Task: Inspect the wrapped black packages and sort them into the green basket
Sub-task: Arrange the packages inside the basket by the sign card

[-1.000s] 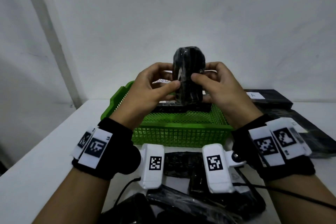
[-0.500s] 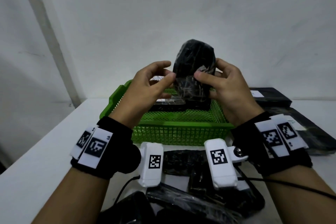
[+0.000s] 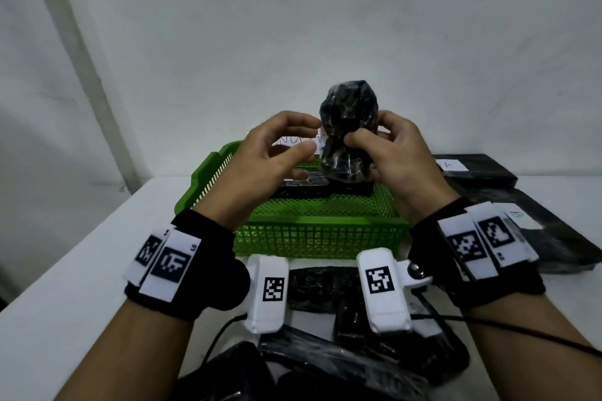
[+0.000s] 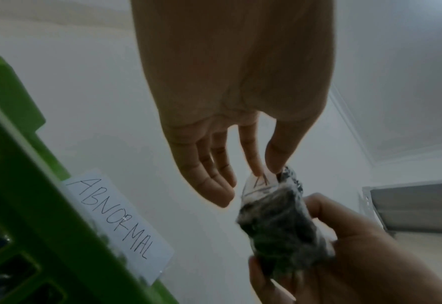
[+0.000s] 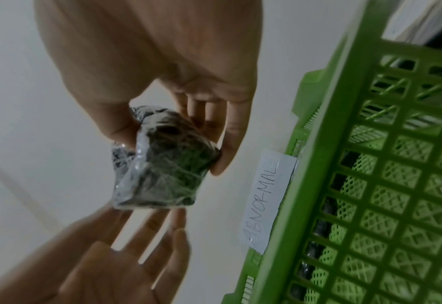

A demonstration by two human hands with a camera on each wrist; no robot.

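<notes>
Over the green basket [image 3: 319, 221] my right hand [image 3: 368, 140] grips a crumpled black package [image 3: 350, 114] wrapped in clear film, thumb in front and fingers behind. The right wrist view shows that package [image 5: 163, 164] pinched between thumb and fingers. My left hand [image 3: 309, 137] hovers just left of it with fingers relaxed, its fingertips [image 4: 256, 170] at the package's white-labelled corner [image 4: 259, 185]. It grips nothing. Other black packages [image 3: 303, 189] lie inside the basket.
A paper label reading ABNORMAL [image 4: 116, 220] is stuck on the basket's far wall. Several wrapped black packages [image 3: 322, 290] lie near the table's front edge. Flat black packs [image 3: 475, 169] lie to the right. A white wall stands close behind the basket.
The package has been turned and tilted in the hands. My left hand has loosened its pinch and drawn slightly away, leaving the right hand holding the package.
</notes>
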